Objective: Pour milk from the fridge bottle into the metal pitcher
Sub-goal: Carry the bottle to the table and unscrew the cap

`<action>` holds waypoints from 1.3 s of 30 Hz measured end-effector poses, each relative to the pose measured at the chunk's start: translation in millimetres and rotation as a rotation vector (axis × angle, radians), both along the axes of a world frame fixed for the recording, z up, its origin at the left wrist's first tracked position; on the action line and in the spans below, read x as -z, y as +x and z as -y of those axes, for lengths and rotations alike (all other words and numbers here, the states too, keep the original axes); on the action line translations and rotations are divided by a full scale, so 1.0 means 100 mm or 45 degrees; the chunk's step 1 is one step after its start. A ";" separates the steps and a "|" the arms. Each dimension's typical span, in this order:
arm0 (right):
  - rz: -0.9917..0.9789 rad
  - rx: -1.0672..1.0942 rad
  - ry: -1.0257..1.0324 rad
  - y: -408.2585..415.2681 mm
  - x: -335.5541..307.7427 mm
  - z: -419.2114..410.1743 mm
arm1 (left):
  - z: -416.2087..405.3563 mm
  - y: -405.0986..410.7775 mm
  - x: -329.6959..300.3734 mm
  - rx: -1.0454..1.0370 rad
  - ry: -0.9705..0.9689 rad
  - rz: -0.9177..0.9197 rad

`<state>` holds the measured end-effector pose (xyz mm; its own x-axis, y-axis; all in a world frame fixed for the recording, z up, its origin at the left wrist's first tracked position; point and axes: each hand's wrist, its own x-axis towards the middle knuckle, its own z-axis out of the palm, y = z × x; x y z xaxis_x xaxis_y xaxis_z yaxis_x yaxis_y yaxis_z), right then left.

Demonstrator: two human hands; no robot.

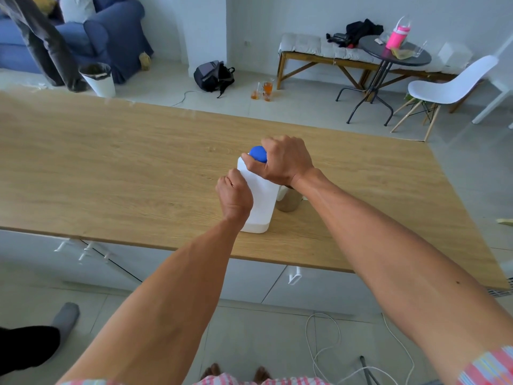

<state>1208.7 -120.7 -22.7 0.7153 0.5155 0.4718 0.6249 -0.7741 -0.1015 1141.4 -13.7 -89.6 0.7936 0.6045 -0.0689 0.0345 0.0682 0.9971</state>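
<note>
A white plastic milk bottle (262, 201) stands upright on the wooden counter (125, 168), near its front edge. Its blue cap (257, 153) is on the neck. My right hand (283, 159) grips the cap from above, fingers curled round it. My left hand (234, 195) holds the bottle's left side, fingers wrapped on the body. The metal pitcher (290, 200) stands just right of the bottle, touching or nearly touching it, mostly hidden under my right wrist.
Beyond the counter's far edge lie a white bin (100, 79), a dark backpack (213, 76), glasses on the floor (263, 90), a bench, a round black table (394, 51) and a white chair (449, 87). Cables lie on the floor by my feet.
</note>
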 end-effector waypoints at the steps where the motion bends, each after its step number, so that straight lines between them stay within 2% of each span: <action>1: 0.026 0.030 0.008 -0.01 0.00 0.01 | 0.00 0.00 -0.01 -0.013 -0.001 -0.011; 5: 0.071 -0.032 0.005 -0.05 0.00 0.06 | 0.02 -0.02 -0.04 -0.039 -0.007 -0.034; 12: -0.120 -0.232 -0.047 -0.07 -0.06 0.12 | 0.04 -0.05 -0.06 -0.023 0.037 -0.022; 16: 0.017 -0.339 -0.181 -0.07 -0.13 0.10 | 0.03 -0.05 -0.10 -0.034 0.051 -0.035; 18: 0.018 -0.261 -0.207 -0.09 -0.17 0.09 | 0.03 -0.06 -0.11 -0.036 0.038 -0.057; 21: -0.050 0.003 -0.199 -0.10 -0.26 0.06 | 0.02 -0.04 -0.09 -0.055 0.038 -0.106; 23: -0.066 0.054 -0.260 -0.08 -0.30 0.04 | 0.02 -0.04 -0.11 -0.044 0.082 -0.123; 28: -0.200 -0.112 -0.296 -0.15 -0.35 0.05 | 0.05 -0.07 -0.14 -0.037 0.017 -0.085; 33: -0.540 -0.220 -0.267 -0.20 -0.58 0.04 | 0.05 -0.10 -0.13 -0.010 0.007 -0.062; 36: -0.667 -0.210 -0.109 -0.19 -0.76 0.05 | 0.05 -0.10 -0.14 -0.016 0.011 -0.084; 39: -0.700 -0.190 0.365 -0.18 -0.81 0.19 | 0.04 -0.09 -0.15 -0.038 0.022 -0.133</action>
